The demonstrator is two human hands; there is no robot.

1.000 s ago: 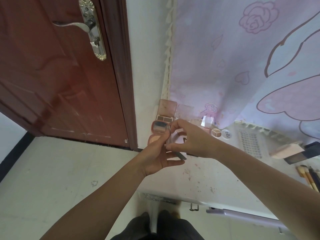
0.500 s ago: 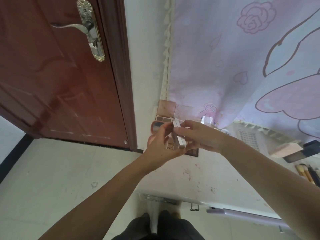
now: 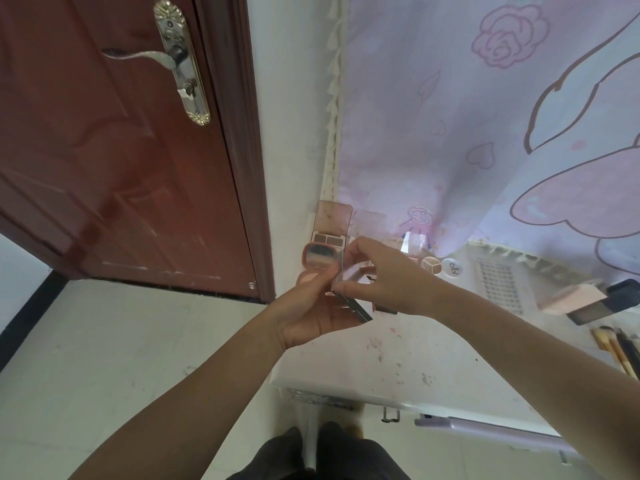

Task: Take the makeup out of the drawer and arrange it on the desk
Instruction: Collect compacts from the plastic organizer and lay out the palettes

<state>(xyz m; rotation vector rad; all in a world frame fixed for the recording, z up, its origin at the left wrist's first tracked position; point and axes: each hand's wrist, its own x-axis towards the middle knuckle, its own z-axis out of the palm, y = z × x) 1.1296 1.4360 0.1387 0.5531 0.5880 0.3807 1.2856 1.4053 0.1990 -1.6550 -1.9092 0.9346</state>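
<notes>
Holding a small palette [image 3: 351, 299] between both hands, I see the left hand [image 3: 317, 313] cupping it from below and the right hand [image 3: 384, 275] pinching its top edge (lid partly up), above the desk [image 3: 415, 355], near an open compact [image 3: 320, 259] and brushes [image 3: 616, 351].

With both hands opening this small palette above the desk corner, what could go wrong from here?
1. The left hand and right hand hold the small palette in the air near the desk corner; a slipped grip may drop it to the floor.
2. The open compact and eyeshadow palette stand just behind the hands; a careless move may knock them over.
</notes>
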